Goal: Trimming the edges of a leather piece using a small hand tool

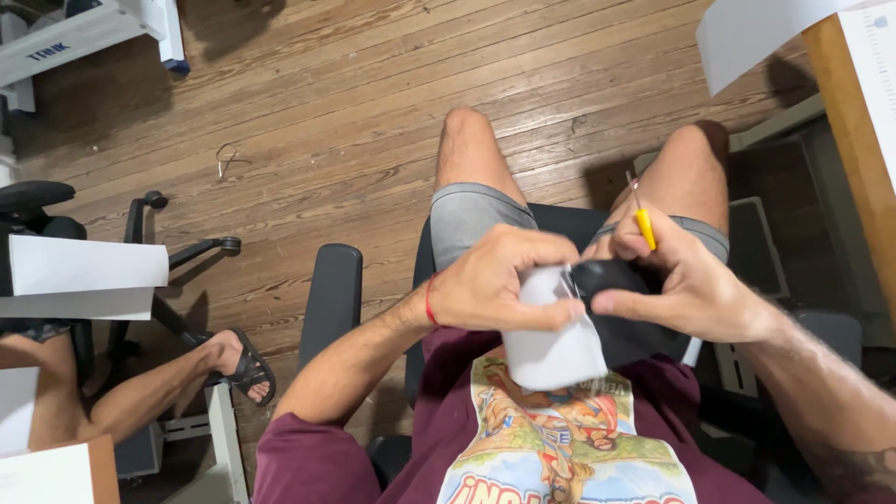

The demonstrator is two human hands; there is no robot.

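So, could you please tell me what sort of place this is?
Probably a home office or small workroom: worn wooden plank floor, black wheeled office chair, and a wooden desk edge with white paper sheets.

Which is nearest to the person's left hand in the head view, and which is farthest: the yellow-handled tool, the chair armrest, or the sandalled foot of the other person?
From the left hand:
1. Yellow-handled tool, to the right, held in the right hand.
2. Chair armrest, to the left, beside the forearm.
3. Sandalled foot, far left on the floor.

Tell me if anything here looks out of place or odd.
One thing: a bent wire lies loose on the wood floor, far from the hands. The left hand and right hand hold their things normally.
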